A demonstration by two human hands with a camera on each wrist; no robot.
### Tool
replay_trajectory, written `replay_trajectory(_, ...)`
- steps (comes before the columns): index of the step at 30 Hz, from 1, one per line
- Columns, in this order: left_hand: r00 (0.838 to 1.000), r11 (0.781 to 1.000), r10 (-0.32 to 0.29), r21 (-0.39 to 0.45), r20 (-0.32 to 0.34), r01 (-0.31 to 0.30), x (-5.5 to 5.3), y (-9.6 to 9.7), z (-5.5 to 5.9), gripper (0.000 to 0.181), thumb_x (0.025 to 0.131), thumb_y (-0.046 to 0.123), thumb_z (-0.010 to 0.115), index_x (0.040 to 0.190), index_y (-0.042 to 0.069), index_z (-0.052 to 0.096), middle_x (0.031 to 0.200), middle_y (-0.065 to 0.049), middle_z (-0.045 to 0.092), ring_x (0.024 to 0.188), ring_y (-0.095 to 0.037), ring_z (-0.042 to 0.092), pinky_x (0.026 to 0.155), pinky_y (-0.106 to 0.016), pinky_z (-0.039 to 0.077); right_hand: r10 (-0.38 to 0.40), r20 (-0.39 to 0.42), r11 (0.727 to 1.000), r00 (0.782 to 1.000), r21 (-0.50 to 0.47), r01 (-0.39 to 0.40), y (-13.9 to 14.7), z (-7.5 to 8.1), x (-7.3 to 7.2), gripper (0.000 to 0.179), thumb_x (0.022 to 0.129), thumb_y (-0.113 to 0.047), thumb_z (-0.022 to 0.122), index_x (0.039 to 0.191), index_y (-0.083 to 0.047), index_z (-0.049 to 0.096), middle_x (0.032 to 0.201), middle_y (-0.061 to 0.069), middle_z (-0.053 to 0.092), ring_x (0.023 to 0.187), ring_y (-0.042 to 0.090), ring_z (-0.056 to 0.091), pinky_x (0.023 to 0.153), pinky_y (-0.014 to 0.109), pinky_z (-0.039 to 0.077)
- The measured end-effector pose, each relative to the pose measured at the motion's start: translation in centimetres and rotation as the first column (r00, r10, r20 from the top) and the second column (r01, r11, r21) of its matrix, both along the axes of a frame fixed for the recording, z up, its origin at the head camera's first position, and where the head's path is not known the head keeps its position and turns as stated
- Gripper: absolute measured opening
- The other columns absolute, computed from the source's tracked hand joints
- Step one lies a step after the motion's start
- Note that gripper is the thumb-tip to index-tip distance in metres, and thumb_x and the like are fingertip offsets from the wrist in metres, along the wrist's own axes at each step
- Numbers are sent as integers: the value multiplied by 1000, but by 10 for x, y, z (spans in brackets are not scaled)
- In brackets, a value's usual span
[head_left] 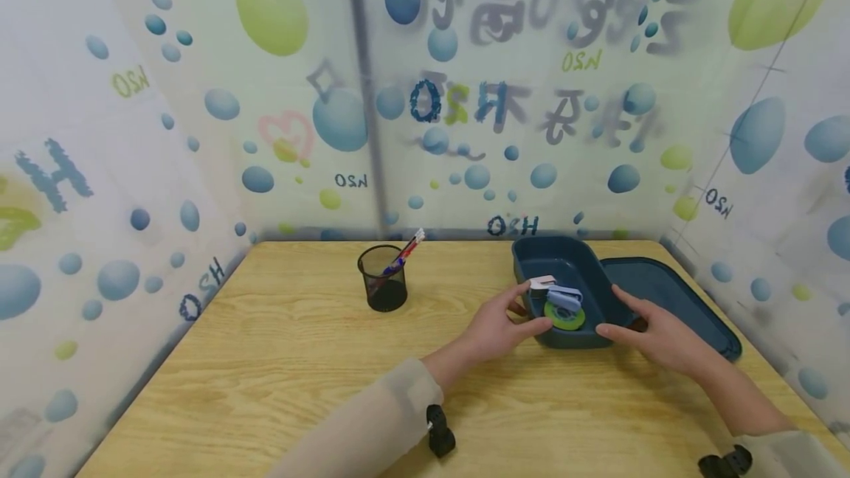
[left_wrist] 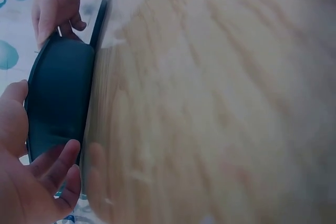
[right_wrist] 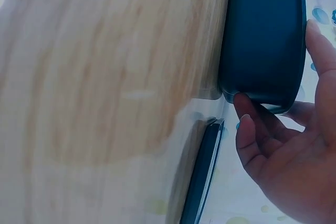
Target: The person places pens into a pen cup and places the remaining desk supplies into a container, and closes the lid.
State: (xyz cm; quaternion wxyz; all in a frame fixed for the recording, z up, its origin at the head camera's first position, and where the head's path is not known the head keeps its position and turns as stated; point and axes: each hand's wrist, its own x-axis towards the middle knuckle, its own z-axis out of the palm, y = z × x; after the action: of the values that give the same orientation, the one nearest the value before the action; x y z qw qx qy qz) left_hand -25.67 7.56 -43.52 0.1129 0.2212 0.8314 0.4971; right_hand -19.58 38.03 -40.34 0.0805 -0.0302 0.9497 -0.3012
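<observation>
A dark blue box [head_left: 600, 301] with rounded corners lies between my two hands on the table. My left hand [head_left: 501, 324] holds its left end, thumb at the front rim and fingers along the side. At the right end my right hand [head_left: 664, 330] grips it, its thumb at the rim and its curled fingertips [right_wrist: 244, 124] at the lower edge of the wall. Inside the box sit a green tape roll [head_left: 566, 318], a light blue stapler-like object [head_left: 564, 296] and a small white-and-black item [head_left: 541, 285].
A dark blue lid or tray [head_left: 671, 293] lies flat behind and right of the box. Left of it stands a black mesh pen holder [head_left: 385, 290] with several pens [head_left: 405, 251]. The wooden table [head_left: 299, 360] meets patterned curtains at its back and sides.
</observation>
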Motion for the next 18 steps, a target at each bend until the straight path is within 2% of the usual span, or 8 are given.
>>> replay_trajectory(4, 999, 1000, 20, -25, 25, -19, 0, 2, 1, 79, 97, 55, 82, 165, 31, 50, 126, 0, 72, 99, -8, 65, 76, -27, 57, 18, -38, 1000, 999, 20, -17, 9, 0, 2, 96, 112, -55, 59, 174, 3, 15, 147, 34, 58, 104, 35, 70, 80, 48, 58)
replay_trajectory(7, 999, 999, 21, -42, 36, -19, 0, 3, 3, 79, 96, 56, 83, 164, 33, 51, 121, 0, 73, 97, -9, 65, 75, -28, 56, 11, -96, 999, 995, 42, -7, 25, 0, 7, 87, 115, -53, 52, 172, 5, 21, 156, 39, 52, 122, 49, 67, 89, 59, 60)
replay_trajectory(9, 999, 999, 25, -50, 43, -23, 1, 4, 4, 79, 95, 56, 83, 164, 34, 51, 117, 2, 73, 95, -9, 65, 74, -28, 56, -4, -122, 999, 992, 41, 9, 40, 0, 10, 80, 117, -50, 49, 171, 5, 27, 157, 39, 52, 125, 52, 65, 88, 57, 60)
replay_trajectory(10, 998, 998, 27, -52, 49, -25, 2, 4, 5, 79, 95, 57, 83, 164, 34, 51, 115, 2, 73, 93, -9, 65, 73, -28, 55, -14, -137, 999, 991, 41, 20, 48, 0, 12, 77, 117, -48, 49, 169, 6, 32, 156, 38, 53, 124, 51, 66, 86, 52, 61)
replay_trajectory(12, 998, 998, 35, -58, 58, -31, 2, 4, 6, 79, 95, 57, 84, 163, 35, 51, 112, 3, 72, 90, -11, 65, 72, -29, 55, -39, -155, 998, 987, 38, 45, 66, -1, 17, 71, 117, -45, 51, 164, 7, 41, 154, 38, 55, 116, 31, 72, 81, 40, 60)
replay_trajectory(14, 997, 997, 42, -65, 62, -38, 3, 4, 7, 79, 94, 57, 84, 163, 35, 51, 109, 4, 72, 88, -12, 65, 71, -29, 54, -68, -154, 996, 986, 47, 76, 82, -1, 21, 66, 117, -43, 54, 159, 8, 49, 151, 39, 56, 106, 14, 70, 75, 30, 56)
replay_trajectory(17, 997, 996, 46, -75, 62, -42, 2, 4, 9, 80, 94, 58, 84, 163, 35, 51, 107, 4, 71, 87, -12, 65, 71, -29, 54, -107, -135, 990, 985, 75, 118, 102, -5, 25, 59, 115, -39, 60, 147, 10, 60, 142, 37, 61, 100, 10, 67, 70, 26, 54)
replay_trajectory(18, 997, 996, 46, -78, 60, -41, 1, 4, 10, 80, 94, 58, 84, 164, 35, 51, 107, 4, 71, 87, -12, 65, 71, -29, 54, -116, -125, 988, 985, 87, 127, 107, -7, 26, 56, 114, -37, 61, 143, 11, 62, 138, 36, 63, 98, 12, 67, 69, 26, 53)
